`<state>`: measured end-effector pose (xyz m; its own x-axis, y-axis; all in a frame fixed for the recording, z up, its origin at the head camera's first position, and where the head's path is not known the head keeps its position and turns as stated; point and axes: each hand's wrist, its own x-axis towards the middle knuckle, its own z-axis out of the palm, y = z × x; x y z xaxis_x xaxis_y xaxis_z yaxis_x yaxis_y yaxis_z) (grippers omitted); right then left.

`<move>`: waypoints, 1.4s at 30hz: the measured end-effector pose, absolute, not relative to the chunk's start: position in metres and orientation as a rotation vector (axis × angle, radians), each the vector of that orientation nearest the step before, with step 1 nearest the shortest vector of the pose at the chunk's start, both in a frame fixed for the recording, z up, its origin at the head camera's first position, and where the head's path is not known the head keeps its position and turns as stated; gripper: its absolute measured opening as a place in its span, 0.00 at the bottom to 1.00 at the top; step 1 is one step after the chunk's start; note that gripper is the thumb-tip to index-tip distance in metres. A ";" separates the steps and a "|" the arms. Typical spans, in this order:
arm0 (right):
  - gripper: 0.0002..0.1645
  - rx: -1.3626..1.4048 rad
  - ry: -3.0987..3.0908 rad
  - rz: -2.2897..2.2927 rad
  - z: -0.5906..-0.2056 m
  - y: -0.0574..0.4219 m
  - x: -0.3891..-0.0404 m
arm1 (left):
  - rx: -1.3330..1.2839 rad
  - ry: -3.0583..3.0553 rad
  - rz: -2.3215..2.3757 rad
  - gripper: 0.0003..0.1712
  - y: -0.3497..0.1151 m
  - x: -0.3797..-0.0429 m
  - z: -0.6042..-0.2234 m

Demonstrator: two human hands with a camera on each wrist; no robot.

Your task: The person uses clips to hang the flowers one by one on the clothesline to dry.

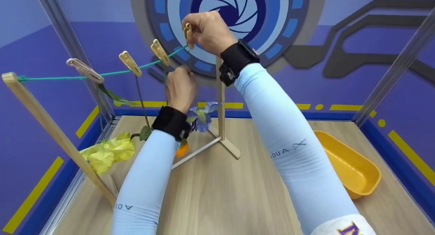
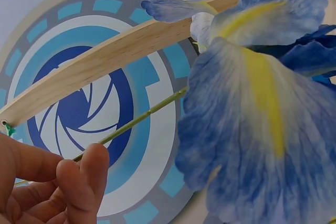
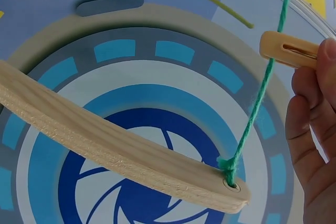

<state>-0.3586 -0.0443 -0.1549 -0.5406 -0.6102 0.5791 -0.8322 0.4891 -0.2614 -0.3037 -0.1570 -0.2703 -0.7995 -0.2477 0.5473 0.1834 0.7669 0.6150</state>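
Observation:
My right hand (image 1: pixel 212 32) pinches a wooden clothespin (image 3: pixel 286 51) at its back end. That clothespin sits across the green string (image 3: pixel 257 103), near the string's far end. Lower down, my left hand (image 1: pixel 181 88) holds a thin green stem (image 2: pixel 139 121) between thumb and fingers. A blue iris flower (image 2: pixel 252 108) with yellow streaks is on that stem, hanging below the hand. In the right wrist view the stem's bare tip (image 3: pixel 249 25) points toward the clothespin but stays apart from it.
Three more clothespins grip the string, including a pale one (image 1: pixel 85 70). A yellow flower (image 1: pixel 108 151) and an orange flower (image 1: pixel 182 149) hang below. Wooden posts (image 1: pixel 221 102) hold the string. An orange-yellow plastic basin (image 1: pixel 353 163) stands at the right.

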 end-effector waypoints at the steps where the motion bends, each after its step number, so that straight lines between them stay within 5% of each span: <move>1: 0.15 1.206 -2.319 0.728 -0.156 -0.044 -0.359 | 0.049 -2.330 -0.898 0.24 -0.157 -0.304 -0.270; 11: 0.20 1.253 -2.290 0.633 -0.159 -0.040 -0.362 | 0.058 -2.327 -0.940 0.15 -0.150 -0.306 -0.266; 42: 0.24 1.240 -2.482 0.590 -0.157 -0.043 -0.355 | -0.009 -2.257 -0.975 0.14 -0.152 -0.306 -0.272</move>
<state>-0.3545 -0.0434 -0.1573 -0.5805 -0.6850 0.4402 -0.8098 0.5421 -0.2244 -0.3057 -0.1520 -0.2717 -0.7758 -0.2445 0.5817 0.2560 0.7205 0.6444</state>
